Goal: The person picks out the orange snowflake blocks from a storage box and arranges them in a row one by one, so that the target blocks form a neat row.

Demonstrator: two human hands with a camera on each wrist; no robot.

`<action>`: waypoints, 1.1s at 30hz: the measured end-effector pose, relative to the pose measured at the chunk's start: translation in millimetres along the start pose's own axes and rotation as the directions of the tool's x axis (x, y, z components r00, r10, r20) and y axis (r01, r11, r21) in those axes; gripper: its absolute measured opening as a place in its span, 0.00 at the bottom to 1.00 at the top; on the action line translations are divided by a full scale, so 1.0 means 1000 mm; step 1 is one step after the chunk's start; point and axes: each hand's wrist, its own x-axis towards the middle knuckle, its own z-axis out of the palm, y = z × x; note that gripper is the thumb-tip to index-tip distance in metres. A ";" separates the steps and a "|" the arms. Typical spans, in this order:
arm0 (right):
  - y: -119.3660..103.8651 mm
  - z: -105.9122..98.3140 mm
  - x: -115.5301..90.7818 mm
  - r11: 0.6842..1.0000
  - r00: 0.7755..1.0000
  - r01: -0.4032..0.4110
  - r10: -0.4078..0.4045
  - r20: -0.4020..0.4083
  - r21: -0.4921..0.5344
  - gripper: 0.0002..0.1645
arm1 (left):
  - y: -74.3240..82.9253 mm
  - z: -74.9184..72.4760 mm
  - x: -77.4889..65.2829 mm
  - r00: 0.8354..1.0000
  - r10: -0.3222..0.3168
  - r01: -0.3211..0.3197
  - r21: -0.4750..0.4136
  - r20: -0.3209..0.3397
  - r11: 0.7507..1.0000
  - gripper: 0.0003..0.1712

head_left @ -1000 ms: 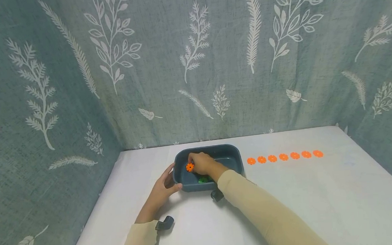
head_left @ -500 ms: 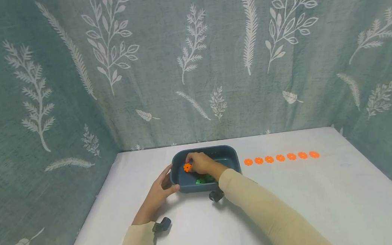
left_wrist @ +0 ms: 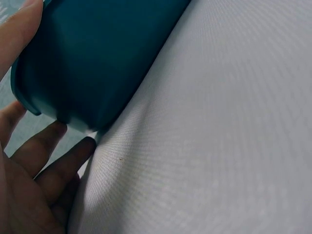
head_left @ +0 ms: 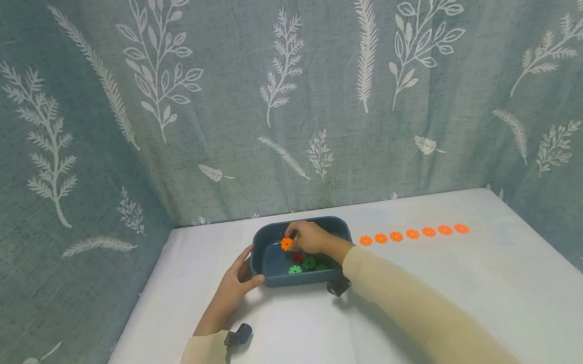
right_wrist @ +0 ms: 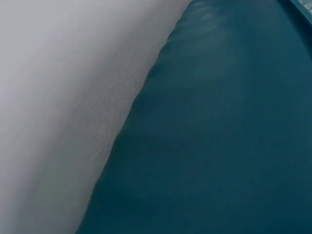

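Observation:
A dark teal plastic tub (head_left: 272, 279) stands on the white table near the back wall. My right hand (head_left: 311, 236) is over the tub and pinches an orange flower-shaped disc (head_left: 287, 243) at its fingertips. Inside the tub lie green discs (head_left: 295, 269) and a red one (head_left: 298, 256). My left hand (head_left: 237, 281) grips the tub's left end, thumb on the rim and fingers (left_wrist: 46, 156) under its corner. The tub wall (left_wrist: 97, 53) fills the left wrist view; the right wrist view shows only the tub's outer wall (right_wrist: 219, 136) and tablecloth.
Several orange discs (head_left: 412, 233) lie in a row on the table to the right of the tub. Leaf-patterned grey-green cloth walls close in the back, left and right. The white table surface (head_left: 454, 294) stretches to the front and right.
My right hand has risen and shifted right with the orange disc, uncovering the red and green discs in the tub. The left hand stays on the tub's end.

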 end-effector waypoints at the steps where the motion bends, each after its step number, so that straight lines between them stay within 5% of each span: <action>1: 0.001 -0.002 -0.002 1.000 1.000 0.005 -0.005 -0.002 -0.003 0.17 | 0.002 0.000 -0.001 1.000 -0.004 0.004 0.000 -0.001 1.000 0.50; 10: 0.004 -0.020 -0.018 0.999 0.999 -0.008 0.007 0.037 0.036 0.18 | 0.029 -0.002 -0.016 1.000 0.013 -0.013 0.022 0.011 1.000 0.49; 24: 0.025 -0.058 -0.044 0.997 1.000 -0.017 0.016 0.016 0.072 0.18 | 0.035 -0.003 -0.018 0.999 0.033 -0.033 0.023 0.025 0.999 0.49; 33: 0.042 -0.084 -0.066 0.993 0.998 -0.057 0.056 0.014 0.100 0.19 | 0.010 0.001 -0.005 1.000 0.013 -0.013 0.017 -0.012 1.000 0.48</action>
